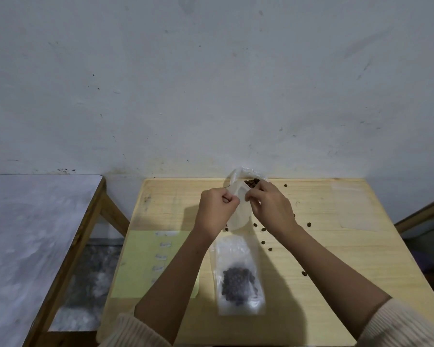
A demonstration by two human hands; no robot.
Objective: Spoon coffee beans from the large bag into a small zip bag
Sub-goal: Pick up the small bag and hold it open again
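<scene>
Coffee beans show at mouth of upright bag, far tabletop edge. Left hand and right hand each pinch bag rim, fingers curled. Best keep mouth spread and level; stray beans lie around.

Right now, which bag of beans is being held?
The far bag, standing upright: the left hand and right hand pinch its top. The near bag lies flat, untouched.

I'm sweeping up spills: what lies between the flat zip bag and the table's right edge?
A few loose beans on bare table; the right forearm hides part. Head view.
</scene>
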